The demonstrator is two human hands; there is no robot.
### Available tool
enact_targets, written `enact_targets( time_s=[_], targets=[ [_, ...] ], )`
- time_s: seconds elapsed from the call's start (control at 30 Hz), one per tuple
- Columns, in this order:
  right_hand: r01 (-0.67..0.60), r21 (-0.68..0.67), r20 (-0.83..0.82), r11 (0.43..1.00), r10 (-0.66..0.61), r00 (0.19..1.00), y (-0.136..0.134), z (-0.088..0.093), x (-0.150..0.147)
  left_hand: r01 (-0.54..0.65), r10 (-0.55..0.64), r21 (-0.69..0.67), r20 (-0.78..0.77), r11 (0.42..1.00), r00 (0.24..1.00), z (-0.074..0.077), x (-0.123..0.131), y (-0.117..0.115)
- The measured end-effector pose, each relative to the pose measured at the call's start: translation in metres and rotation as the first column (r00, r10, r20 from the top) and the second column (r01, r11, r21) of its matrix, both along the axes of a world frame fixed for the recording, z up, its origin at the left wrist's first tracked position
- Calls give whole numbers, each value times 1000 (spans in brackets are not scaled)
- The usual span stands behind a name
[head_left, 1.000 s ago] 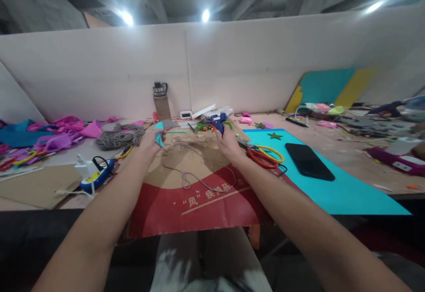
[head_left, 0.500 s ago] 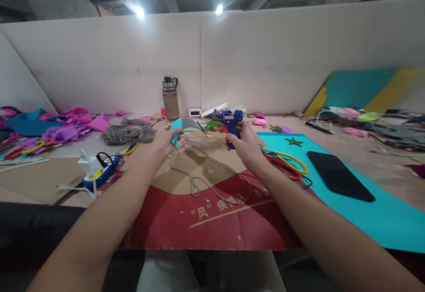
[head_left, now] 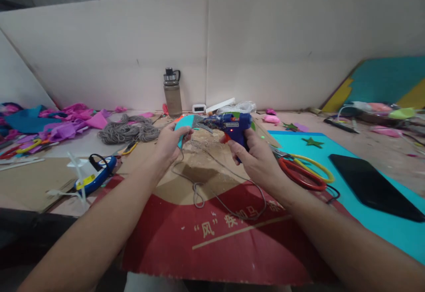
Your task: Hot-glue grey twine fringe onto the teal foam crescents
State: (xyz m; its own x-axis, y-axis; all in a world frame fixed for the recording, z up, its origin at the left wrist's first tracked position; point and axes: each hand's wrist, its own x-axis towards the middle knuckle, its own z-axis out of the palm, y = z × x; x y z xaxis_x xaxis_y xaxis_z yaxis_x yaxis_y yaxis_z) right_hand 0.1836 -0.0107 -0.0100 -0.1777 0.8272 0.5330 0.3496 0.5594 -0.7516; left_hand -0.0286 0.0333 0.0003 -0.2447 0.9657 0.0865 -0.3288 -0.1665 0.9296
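My left hand [head_left: 170,144] is closed on a turquoise and grey craft piece [head_left: 186,124], which looks like felt or foam sheet. A thin grey cord [head_left: 181,166] trails below that hand onto the cardboard. In my right hand [head_left: 254,150] is a blue hot glue gun [head_left: 237,128] with an orange trigger and a small red light. Its nozzle points left and comes close to the grey part of the piece; whether they touch I cannot tell. Under both hands lies a red and brown cardboard sheet [head_left: 159,234], its brown part worn and spotted with residue.
Scissors with red and yellow handles [head_left: 303,172], a black phone [head_left: 375,186] and a green star [head_left: 312,142] lie on a turquoise sheet at right. Grey cord coils [head_left: 128,130], a blue power strip [head_left: 98,174] and felt scraps [head_left: 71,121] are left. A bottle [head_left: 172,95] stands behind.
The glue gun has come nearer and turned so its nozzle faces the craft piece. My left hand has brought the piece slightly right, and the view has tilted down.
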Motion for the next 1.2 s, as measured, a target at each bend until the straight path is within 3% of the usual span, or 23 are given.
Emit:
enact_targets(
  time_s=[0.13, 0.63, 1.2],
  targets=[
    [23, -31, 22, 999, -23, 999, -1, 1, 0, -1, 1, -5, -18, 1000, 1000, 0, 3, -1],
    [54, 70, 169, 996, -65, 983, -5, 3, -4, 24, -23, 19, -24, 1000, 999, -2, 9, -6],
    [43, 69, 201, 997, -56, 978, -6, 3, -5, -9, 15, 76, -76, 997, 997, -4, 12, -7]
  ],
)
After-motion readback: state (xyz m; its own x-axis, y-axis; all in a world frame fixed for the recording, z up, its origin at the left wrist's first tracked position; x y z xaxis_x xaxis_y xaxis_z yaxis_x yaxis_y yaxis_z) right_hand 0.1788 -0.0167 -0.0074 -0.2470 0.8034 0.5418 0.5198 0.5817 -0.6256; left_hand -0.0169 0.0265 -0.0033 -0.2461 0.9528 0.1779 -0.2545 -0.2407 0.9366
